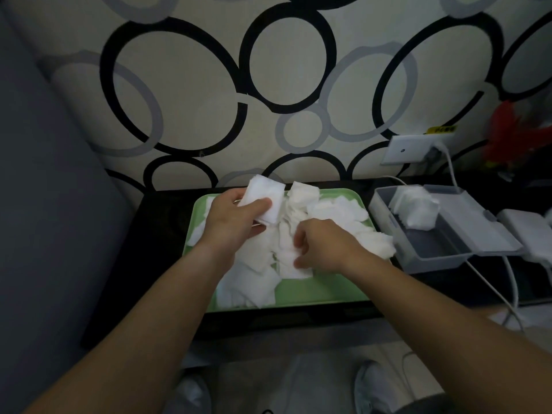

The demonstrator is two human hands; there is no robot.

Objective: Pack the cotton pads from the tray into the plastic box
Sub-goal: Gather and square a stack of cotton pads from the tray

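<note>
Gathering is the job right now: the left hand (236, 218) grips a squared-off stack of pads (264, 198), thumb across the front and fingers behind. It holds them just above the far side of the heap, I'd say so the edges line up and the bundle can go into the box in one piece. Just to its right, the right hand (316, 243) is down in the heap of cotton pads (254, 282), fingers and thumb curled round a loose pad (288, 249), probably the next one to feed onto that stack. Under both hands sits the green tray (313, 291), which has plenty of white squares scattered across it, so there is a good way to go. Out past the right hand, touching the tray's right edge, the grey plastic box (433, 243) lies open on the dark bench (164, 234). A bundle of packed pads (415, 204) stands on edge at its far end, and the near half is bare. That bare space is within easy reach for a short sideways carry. Beyond the box, a white charger (534, 231) and its cables (512, 282) crowd the bench, so any drop-off wants to land squarely inside the box walls.
</note>
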